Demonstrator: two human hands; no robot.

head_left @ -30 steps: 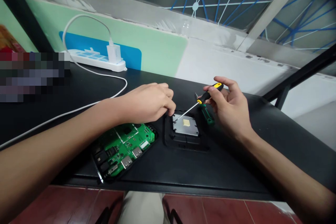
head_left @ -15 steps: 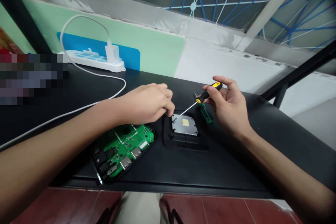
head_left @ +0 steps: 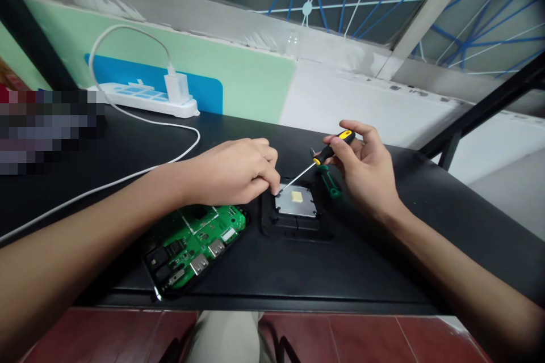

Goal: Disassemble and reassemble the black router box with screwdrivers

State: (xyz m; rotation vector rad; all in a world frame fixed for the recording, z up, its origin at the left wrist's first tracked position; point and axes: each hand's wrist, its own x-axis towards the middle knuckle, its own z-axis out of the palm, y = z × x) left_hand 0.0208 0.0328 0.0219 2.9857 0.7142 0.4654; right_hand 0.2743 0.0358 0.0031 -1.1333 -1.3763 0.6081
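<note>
My right hand point(head_left: 368, 167) grips a yellow-and-black screwdriver point(head_left: 330, 151), its shaft slanting down to the left. The tip meets the upper left corner area of a silver metal plate point(head_left: 292, 208) with a cream pad point(head_left: 297, 197) on it. That plate sits in a black plastic cover point(head_left: 293, 228) lying on the table. The fingers of my left hand point(head_left: 242, 170) are closed beside the tip at the plate's corner; anything between them is hidden. Under my left wrist lies a green circuit board point(head_left: 204, 238) in a black casing, partly covered by the forearm.
A second screwdriver with a green handle point(head_left: 330, 182) lies right of the cover. A white power strip point(head_left: 145, 99) with a charger point(head_left: 176, 87) stands against the wall, and its white cable point(head_left: 145, 173) runs left across the black table point(head_left: 349, 266).
The whole view has drifted slightly, shifting things left. My left fingertips have lowered close to the screwdriver tip. The right hand keeps its hold, with the tip still at the plate's corner.
</note>
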